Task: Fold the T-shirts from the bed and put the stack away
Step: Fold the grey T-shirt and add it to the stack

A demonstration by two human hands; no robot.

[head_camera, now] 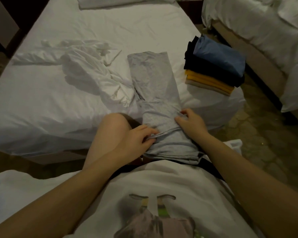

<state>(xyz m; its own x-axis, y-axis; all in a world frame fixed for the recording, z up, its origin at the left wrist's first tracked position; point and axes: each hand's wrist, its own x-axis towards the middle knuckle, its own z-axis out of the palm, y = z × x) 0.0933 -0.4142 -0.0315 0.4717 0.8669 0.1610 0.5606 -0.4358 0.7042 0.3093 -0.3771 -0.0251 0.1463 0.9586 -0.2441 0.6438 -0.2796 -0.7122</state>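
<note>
1. Grey cotton first: the grey T-shirt (155, 86) is folded lengthwise into one long strip; its far end lies flat on the bed (41, 100) and its near end is draped over my lap
2. My left hand (138, 140) is on the left edge of the grey T-shirt at its near end, with fingers curled and pinching a ridge of its cloth
3. My right hand (191, 124) is on the right edge of the grey T-shirt, level with the left hand, its fingertips bent in and gripping bunched fabric
4. My bare knee (113, 124) is just left of the grey T-shirt, touching its edge beside the left hand
5. The stack of folded T-shirts (213, 66) sits to the right of the grey T-shirt's far half, near it but apart: blue on top, black below, then yellow, and beige at the bottom
6. A crumpled white garment (93, 69) lies left of the grey T-shirt, and its nearest folds reach that shirt's left edge
7. A folded white cloth (107, 2) lies well beyond the grey T-shirt's far end
8. A second bed (256, 23) stands right of the grey T-shirt, past the stack
9. The white printed shirt I wear (162, 194) is nearer to me than the grey T-shirt's near end
</note>
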